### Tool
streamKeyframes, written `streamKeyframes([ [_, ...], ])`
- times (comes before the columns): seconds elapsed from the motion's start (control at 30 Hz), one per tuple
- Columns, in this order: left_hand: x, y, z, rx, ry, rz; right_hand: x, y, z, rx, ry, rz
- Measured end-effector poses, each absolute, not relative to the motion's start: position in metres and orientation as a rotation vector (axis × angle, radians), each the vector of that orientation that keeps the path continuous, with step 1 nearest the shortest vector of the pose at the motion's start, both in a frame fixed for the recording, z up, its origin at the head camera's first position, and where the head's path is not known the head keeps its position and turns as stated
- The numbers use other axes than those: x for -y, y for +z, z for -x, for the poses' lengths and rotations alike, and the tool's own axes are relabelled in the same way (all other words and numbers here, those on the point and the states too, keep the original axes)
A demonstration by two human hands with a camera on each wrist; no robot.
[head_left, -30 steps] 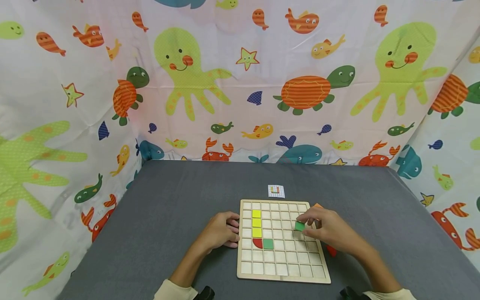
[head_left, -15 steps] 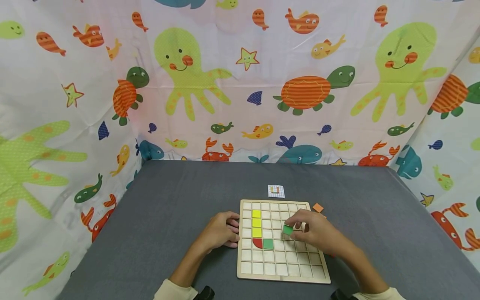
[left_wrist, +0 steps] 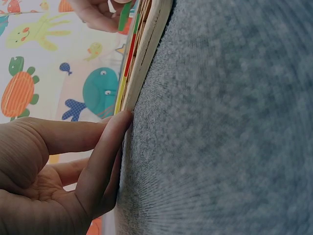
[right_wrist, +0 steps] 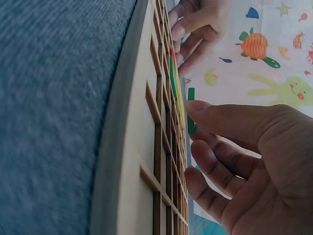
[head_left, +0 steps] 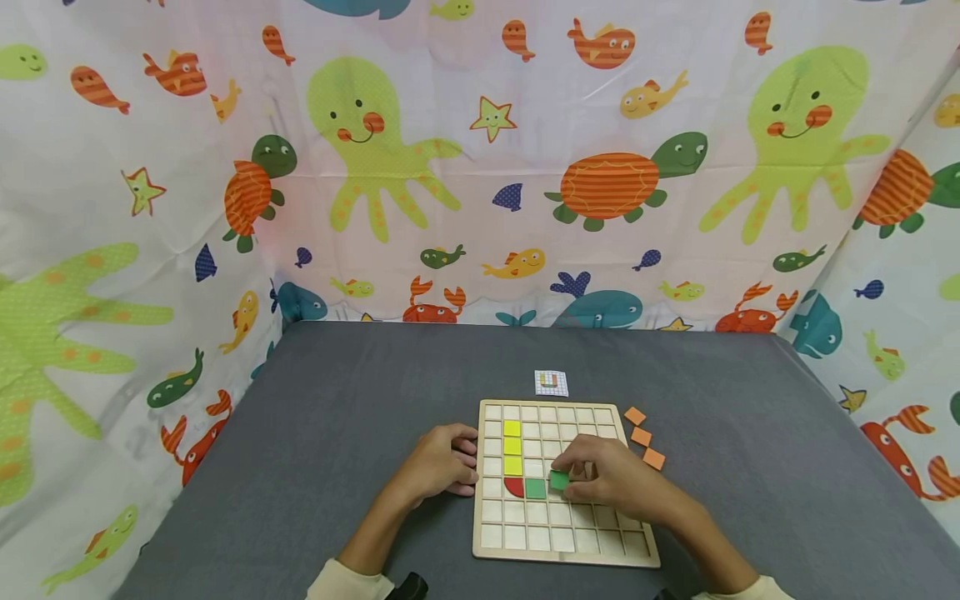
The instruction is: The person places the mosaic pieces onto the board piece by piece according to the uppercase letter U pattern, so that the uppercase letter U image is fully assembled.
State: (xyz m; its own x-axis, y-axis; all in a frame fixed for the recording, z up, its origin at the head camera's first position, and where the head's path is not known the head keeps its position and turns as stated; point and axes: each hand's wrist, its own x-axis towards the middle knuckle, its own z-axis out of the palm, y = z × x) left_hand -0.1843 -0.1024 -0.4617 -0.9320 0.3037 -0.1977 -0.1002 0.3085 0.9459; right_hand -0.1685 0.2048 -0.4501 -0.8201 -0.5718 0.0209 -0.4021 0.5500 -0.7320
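Note:
A light wooden grid board (head_left: 531, 537) lies on the grey tabletop. Three yellow square tiles (head_left: 512, 445) form a column in its cells, with a red quarter-round tile (head_left: 514, 487) below them and a green square tile (head_left: 536, 489) to the red one's right. My right hand (head_left: 615, 477) pinches another green square tile (head_left: 558, 481) between thumb and finger, held above the board beside the placed green one. In the right wrist view this tile (right_wrist: 191, 111) stands clear of the grid. My left hand (head_left: 442, 461) rests its fingertips against the board's left edge.
Several orange tiles (head_left: 641, 437) lie on the table to the right of the board. Behind the board is a small card (head_left: 551, 383) with a coloured pattern on a grid. A sea-animal curtain (head_left: 480, 167) encloses the back and sides.
My right hand has carried the green tile leftward and nearer to me across the board, uncovering the orange tiles. The left hand stays at the board's edge.

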Motion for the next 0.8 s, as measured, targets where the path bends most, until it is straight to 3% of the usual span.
streamKeyframes([
  [0.8,0.1025,-0.4616,0.1843,-2.239,1.655,-0.175,-0.2011,-0.4558,0.1704,-2.593,-1.053,0.845],
])
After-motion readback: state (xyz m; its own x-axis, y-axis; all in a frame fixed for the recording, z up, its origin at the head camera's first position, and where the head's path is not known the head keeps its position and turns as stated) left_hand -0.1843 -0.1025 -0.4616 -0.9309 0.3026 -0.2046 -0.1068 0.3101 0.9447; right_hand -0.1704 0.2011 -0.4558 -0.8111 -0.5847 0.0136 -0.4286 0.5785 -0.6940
